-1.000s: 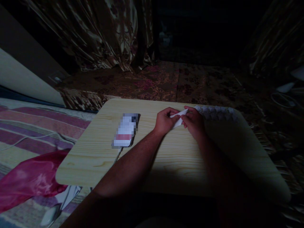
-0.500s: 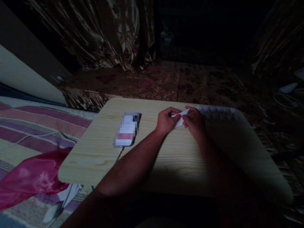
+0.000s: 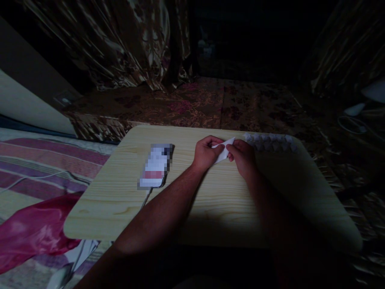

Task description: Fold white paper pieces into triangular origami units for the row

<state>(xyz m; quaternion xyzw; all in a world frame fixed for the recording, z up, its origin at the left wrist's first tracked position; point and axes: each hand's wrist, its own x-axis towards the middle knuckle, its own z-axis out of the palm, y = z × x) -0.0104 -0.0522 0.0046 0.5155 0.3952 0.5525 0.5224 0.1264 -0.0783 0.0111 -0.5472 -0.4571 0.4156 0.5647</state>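
A small white piece of folded paper [image 3: 223, 153] is held between my two hands just above the far half of the wooden table. Its pointed corner sticks up between them. My left hand [image 3: 207, 152] pinches the paper's left side, thumb on top. From the right, my right hand [image 3: 243, 155] grips it with thumb and fingers, the thumb tips close together. Beyond my right hand, rows of small white folded paper pieces [image 3: 273, 141] stand along the table's far right edge, dim in shadow.
On the left of the table [image 3: 111, 204] lies a phone [image 3: 155, 165], its screen blurred, with a white cable [image 3: 145, 199] plugged in. A pink cloth [image 3: 39, 228] rests on the striped bed [image 3: 36, 160] at left. Patterned curtains [image 3: 126, 44] hang behind.
The whole view has shifted slightly, so the table and hands sit a little further left. Both hands keep their hold on the paper, and the right fingers have barely moved.
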